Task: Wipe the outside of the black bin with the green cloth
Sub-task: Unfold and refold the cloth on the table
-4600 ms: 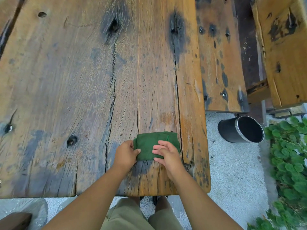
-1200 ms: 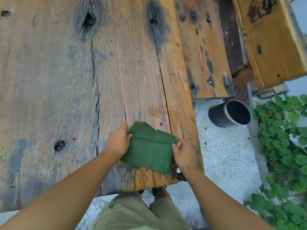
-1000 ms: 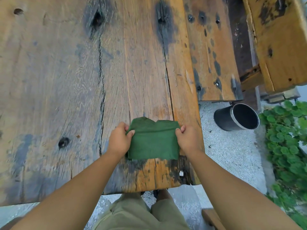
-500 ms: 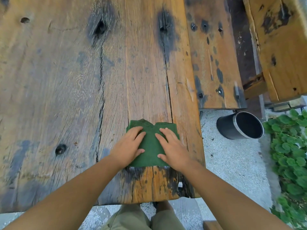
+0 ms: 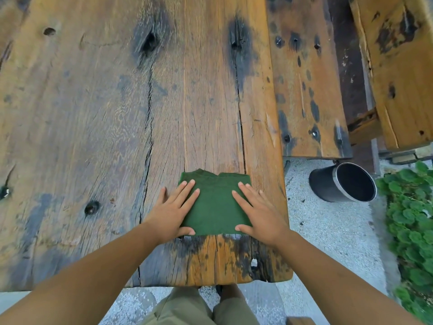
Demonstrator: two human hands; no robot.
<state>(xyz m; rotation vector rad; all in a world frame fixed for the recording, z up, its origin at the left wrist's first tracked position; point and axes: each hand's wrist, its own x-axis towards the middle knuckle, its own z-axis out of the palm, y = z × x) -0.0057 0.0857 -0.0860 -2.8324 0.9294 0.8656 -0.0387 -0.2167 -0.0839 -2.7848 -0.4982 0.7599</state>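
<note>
Weathered wooden table [image 5: 93,113] carries the folded green cloth [image 5: 215,207] near its front edge. Left hand [image 5: 171,212] and right hand [image 5: 260,214] press flat on the cloth's two sides, fingers straight, gripping nothing. Black bin [image 5: 328,184] lies tipped on the gravel, well apart to the right.

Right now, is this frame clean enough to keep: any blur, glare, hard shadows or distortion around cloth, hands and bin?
Head view: soft, even daylight, no hard shadows or glare on the green cloth; left hand and right hand sharp; wide-angle bending bows the table edges; the black bin is dark inside; leaves smear at lower right.
</note>
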